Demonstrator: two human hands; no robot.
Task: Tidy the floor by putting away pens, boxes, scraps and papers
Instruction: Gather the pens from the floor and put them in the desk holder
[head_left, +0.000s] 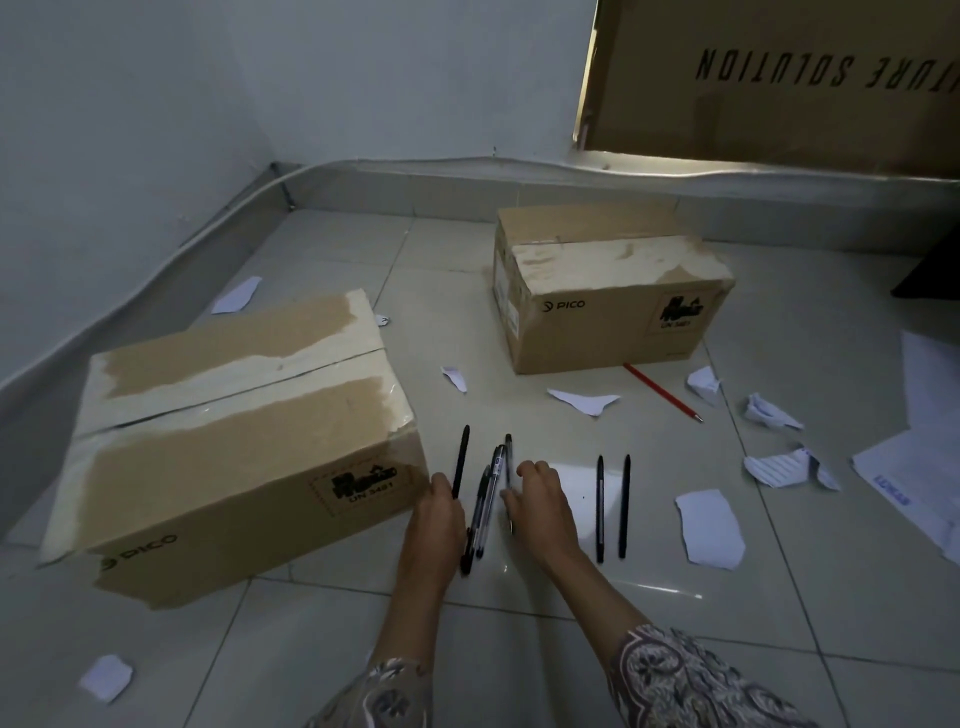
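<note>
Several black pens lie side by side on the tiled floor in front of me. My left hand (439, 512) pinches the near end of the leftmost black pen (460, 460). My right hand (540, 499) curls its fingers over another pen (508, 454). A small bunch of pens (483, 512) lies between the two hands. Two more black pens (600, 509) (624, 506) lie apart to the right. A red pencil (662, 392) rests by the far cardboard box (613, 312). A second, closed box (244, 441) sits at my left. Torn paper scraps (709, 527) are scattered around.
White sheets of paper (914, 478) lie at the right edge. More scraps (792, 465) (106, 675) (236, 296) dot the tiles. A large cardboard carton (779, 78) leans on the far wall, and a cable runs along the skirting (234, 208). A dark object (930, 275) sits at far right.
</note>
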